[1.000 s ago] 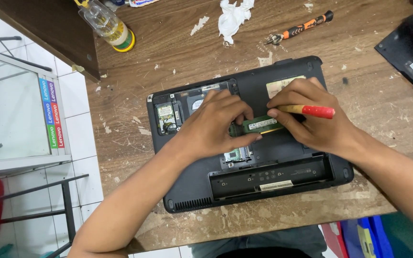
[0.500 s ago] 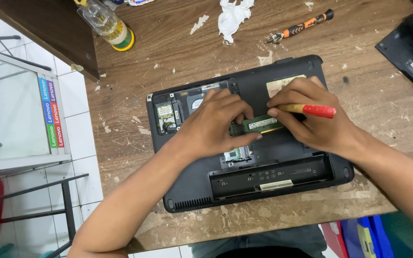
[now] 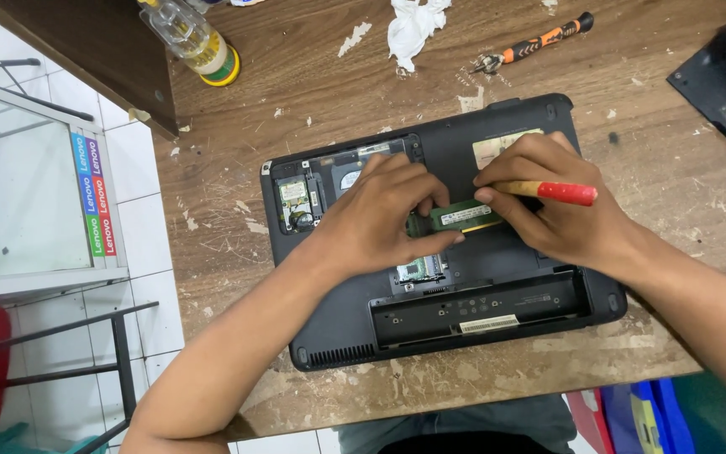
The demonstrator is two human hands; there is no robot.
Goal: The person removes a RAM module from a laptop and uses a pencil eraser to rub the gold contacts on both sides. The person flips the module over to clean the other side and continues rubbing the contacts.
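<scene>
Over the open underside of the black laptop (image 3: pixel 430 252), both hands meet at a green memory module (image 3: pixel 465 216). Compared with the frames half a second and one second back, almost nothing shifts — hands, module and laptop keep the same places. The work appears to be in a slow, fine stage at the memory slot, not a reach or a carry.

The left hand (image 3: pixel 384 223) lies palm down across the open bay, fingers curled onto the left end of the module. The right hand (image 3: pixel 548 210) pinches the right end with its fingertips and at the same time grips a red-handled tool (image 3: pixel 558 192), which lies across the fingers and points right.

The module sits near the middle of the laptop base, just right of the uncovered bay with its small wireless card (image 3: pixel 294 193). The long battery trough (image 3: pixel 476 307) along the near edge stands vacant.

Hidden or uncertain:
- The slot and its side clips are covered by the left hand — whether the module is seated, tilted or lifted free cannot be told.
- The tip of the red-handled tool is buried in the right hand; its kind is not visible.
- The left fingertips are hidden by the module.

On the wooden table (image 3: pixel 313 109) lie an orange-and-black screwdriver (image 3: pixel 539 44), a crumpled white tissue (image 3: pixel 413 25) and a clear bottle (image 3: pixel 191 38). A dark panel (image 3: pixel 724 84) is cut off at the right edge.
</scene>
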